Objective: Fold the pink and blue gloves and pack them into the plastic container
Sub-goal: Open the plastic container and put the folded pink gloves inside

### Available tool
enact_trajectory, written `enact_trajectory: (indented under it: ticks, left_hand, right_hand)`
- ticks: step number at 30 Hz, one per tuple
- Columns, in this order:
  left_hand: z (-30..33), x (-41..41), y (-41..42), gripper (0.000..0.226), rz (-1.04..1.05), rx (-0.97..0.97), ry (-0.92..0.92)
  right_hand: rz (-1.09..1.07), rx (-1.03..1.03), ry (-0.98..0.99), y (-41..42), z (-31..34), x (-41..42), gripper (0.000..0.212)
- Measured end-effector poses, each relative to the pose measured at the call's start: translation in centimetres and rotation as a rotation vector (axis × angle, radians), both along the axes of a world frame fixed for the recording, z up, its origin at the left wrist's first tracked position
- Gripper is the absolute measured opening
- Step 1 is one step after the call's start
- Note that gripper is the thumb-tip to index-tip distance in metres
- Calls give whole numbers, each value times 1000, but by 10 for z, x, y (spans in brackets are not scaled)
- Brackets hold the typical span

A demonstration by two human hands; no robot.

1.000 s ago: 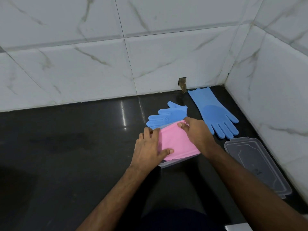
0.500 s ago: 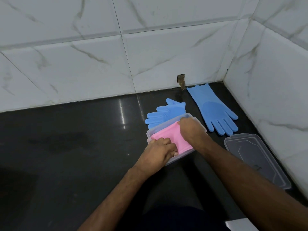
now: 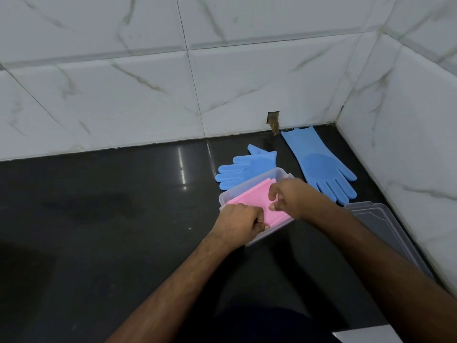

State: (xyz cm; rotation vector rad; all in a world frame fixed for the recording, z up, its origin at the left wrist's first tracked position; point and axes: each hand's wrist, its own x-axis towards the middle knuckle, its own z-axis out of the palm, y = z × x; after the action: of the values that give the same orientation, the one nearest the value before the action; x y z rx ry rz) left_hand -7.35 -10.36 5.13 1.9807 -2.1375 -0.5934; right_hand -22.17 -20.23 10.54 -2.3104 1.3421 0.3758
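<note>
— Pressing the folded pink silicone gloves [image 3: 252, 203] down into the clear rectangular plastic container [image 3: 247, 188], is that the step?

— I'd say so. The left hand [image 3: 241, 224] is curled into a fist at the near corner, fingers together on the pink edge; the right hand [image 3: 294, 198] sits over the far right side, fingers bent and slightly apart, touching the pink (a firm pinch I cannot confirm).

— And the blue ones?

— Both out on the dark glossy surface [image 3: 123, 219]. The folded blue silicone glove [image 3: 243, 169] touches the container's far wall; the flat blue silicone glove [image 3: 319, 164] lies beyond the right hand, long axis running from the wall toward the person, fingertips nearest.

— So the right hand is closer?

— Yes, likely its reach. The clear lid [image 3: 385, 231] waits at right.
</note>
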Motion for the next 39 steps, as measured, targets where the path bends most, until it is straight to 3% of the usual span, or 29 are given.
enact_trajectory:
  ticks: [6,12,14,17,18,20,23,26,30,34,39]
  left_hand:
    - [-3,-4,-5,21,77,7,-102]
    - [-6,-10,-13,42,78,13,-281]
    - [-6,-7,-12,61,77,28,-334]
    - [-5,-4,-7,78,104,26,-420]
    - [-5,-3,-5,81,114,25,-437]
    - [-6,-4,0,83,136,36,-437]
    - [-7,-5,4,85,168,49,-423]
    - [-4,-6,5,87,172,67,-419]
    - [-2,-7,8,87,142,49,-453]
    - [0,-7,3,79,91,43,-544]
    - [2,-2,1,84,78,42,-500]
  right_hand:
    - [50,20,162,0,-33,-2,77]
    - [75,-13,196,-2,-35,0,105]
    - [45,-1,222,-1,-38,6,100]
    - [-5,35,203,2,-35,6,58]
    - [-15,13,136,4,-33,3,53]
    - [-14,-7,-9,7,-31,-7,53]
    - [46,18,-51,10,-30,-17,50]
    - [123,-51,-54,14,-32,-16,56]
    - [322,-219,-51,17,-36,-17,96]
    - [587,-428,-27,10,-43,-15,89]
    - [553,-333,39,6,-40,-16,94]
